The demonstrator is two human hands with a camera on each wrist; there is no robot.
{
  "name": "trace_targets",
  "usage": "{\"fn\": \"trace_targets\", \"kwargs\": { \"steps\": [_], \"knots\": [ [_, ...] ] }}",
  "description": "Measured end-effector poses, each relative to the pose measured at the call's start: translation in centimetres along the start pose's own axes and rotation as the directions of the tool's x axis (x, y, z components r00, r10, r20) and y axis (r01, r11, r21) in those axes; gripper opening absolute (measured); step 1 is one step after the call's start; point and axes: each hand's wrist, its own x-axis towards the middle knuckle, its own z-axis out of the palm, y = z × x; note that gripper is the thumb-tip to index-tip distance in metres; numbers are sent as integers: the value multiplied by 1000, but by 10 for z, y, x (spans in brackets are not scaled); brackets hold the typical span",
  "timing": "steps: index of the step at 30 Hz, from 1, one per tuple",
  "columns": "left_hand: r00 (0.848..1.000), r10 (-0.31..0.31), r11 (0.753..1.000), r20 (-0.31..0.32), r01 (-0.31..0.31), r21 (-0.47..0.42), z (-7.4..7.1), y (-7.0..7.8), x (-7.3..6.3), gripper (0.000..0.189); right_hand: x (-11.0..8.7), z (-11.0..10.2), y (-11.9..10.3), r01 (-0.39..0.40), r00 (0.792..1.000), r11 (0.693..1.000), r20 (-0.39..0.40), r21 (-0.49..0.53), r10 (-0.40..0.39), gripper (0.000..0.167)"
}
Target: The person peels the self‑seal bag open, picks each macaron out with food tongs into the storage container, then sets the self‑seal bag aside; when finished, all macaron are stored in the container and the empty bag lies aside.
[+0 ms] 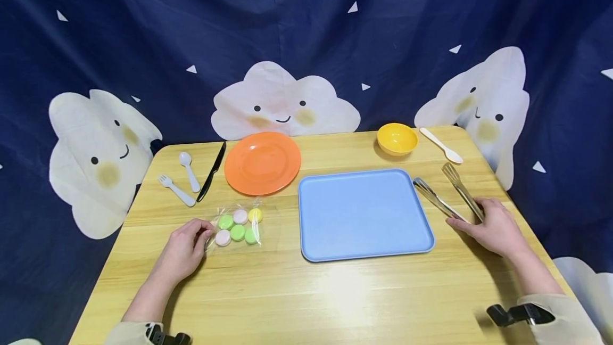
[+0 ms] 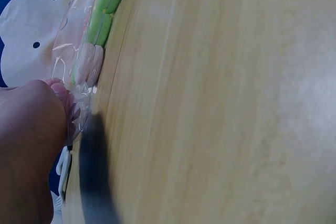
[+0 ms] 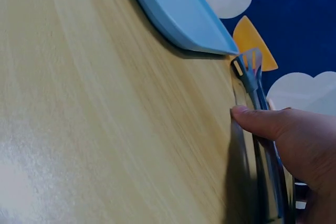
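Observation:
On the left of the table, my left hand (image 1: pixel 183 248) pinches the near left edge of a clear plastic bag (image 2: pixel 80 98). Several pastel macarons (image 1: pixel 238 232), green, pale pink and yellow, lie flat inside it. At the table's right side, my right hand (image 1: pixel 496 229) holds metal serving tongs (image 1: pixel 462 191) between thumb and fingers. The tongs' two arms are spread apart, tips pointing away from me. One tip lies right at the right edge of a blue rectangular tray (image 1: pixel 364 212). In the right wrist view, the thumb presses along one arm of the tongs (image 3: pixel 265 145).
An orange plate (image 1: pixel 263 163) lies behind the bag. Left of it are a black knife (image 1: pixel 212 172), a white spoon (image 1: pixel 189 172) and a white fork (image 1: pixel 177 190). A yellow bowl (image 1: pixel 397 139) and another white spoon (image 1: pixel 441 145) stand at the back right, before a dark blue curtain (image 1: pixel 316 20).

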Motion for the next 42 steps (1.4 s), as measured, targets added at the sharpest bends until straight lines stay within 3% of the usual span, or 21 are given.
{"fn": "trace_targets", "kwargs": {
  "steps": [10,18,24,28,37,42],
  "knots": [
    [999,-40,999,1,40,-16,2,2,-3,11,1,-1,1,-2,998,995,-62,97,8,56],
    [999,-41,999,-5,41,-25,5,-1,-4,2,7,-16,-34,100,993,977,-73,187,-88,52],
    [998,-46,998,-36,44,-40,8,1,-3,13,9,-24,-65,186,982,964,-64,190,-177,47],
    [998,-29,999,-55,26,-43,7,3,-2,15,11,-26,-85,257,967,947,-50,195,-252,45],
    [997,-27,999,-78,23,-44,6,6,-2,16,17,-21,-117,399,907,864,5,307,-421,49],
    [995,-45,998,-92,42,-40,7,8,-3,15,23,-18,-133,425,886,857,58,291,-459,51]
  ]
}}
